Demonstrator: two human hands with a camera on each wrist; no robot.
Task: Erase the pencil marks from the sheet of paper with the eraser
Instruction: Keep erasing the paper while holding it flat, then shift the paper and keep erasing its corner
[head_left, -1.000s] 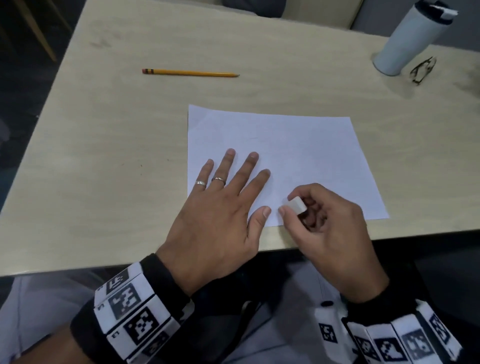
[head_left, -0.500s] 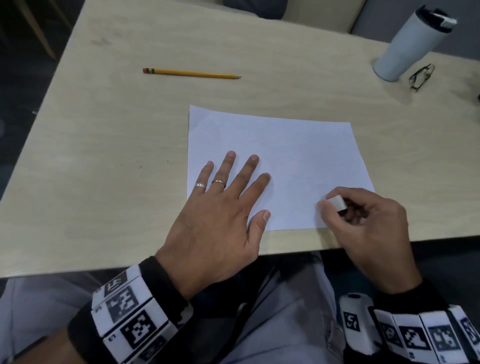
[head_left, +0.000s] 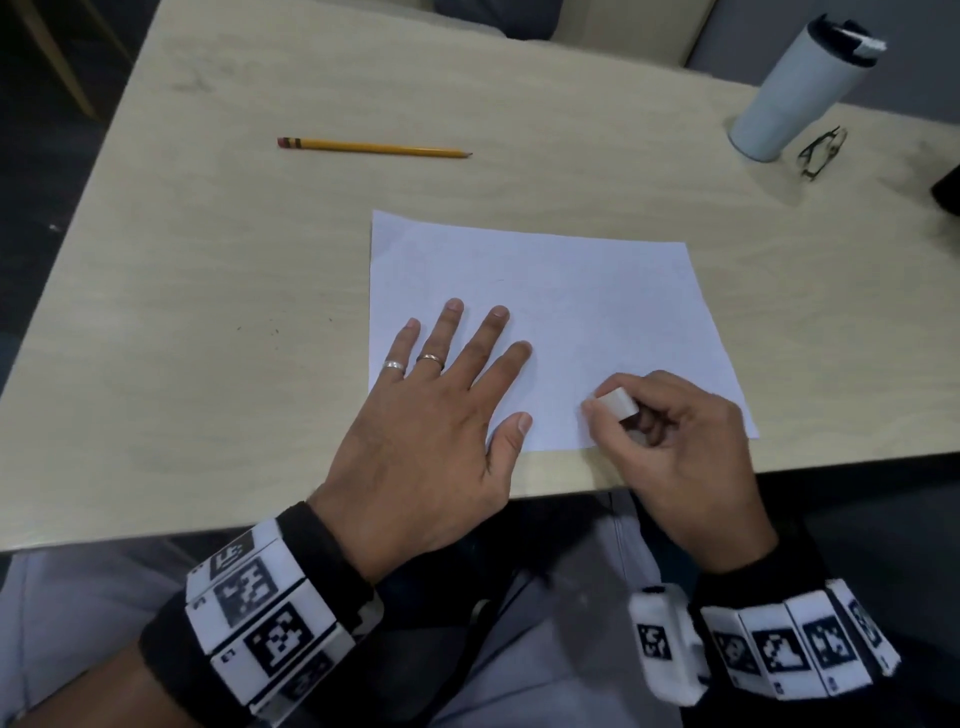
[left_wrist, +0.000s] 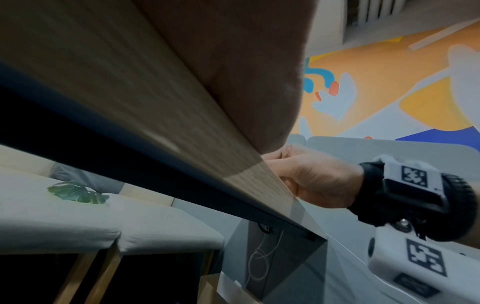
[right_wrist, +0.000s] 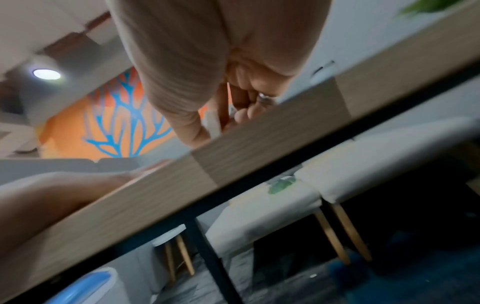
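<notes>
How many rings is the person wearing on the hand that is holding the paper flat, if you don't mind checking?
2. On the left hand, a silver ring sits on the little finger and another ring on the finger beside it. The other fingers show none from above.

Left hand (head_left: 431, 415) flat, fingers spread; right hand (head_left: 680, 447) curled, pinching.

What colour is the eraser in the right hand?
White; the eraser shows best in the head view, pinched by the right hand.
</notes>
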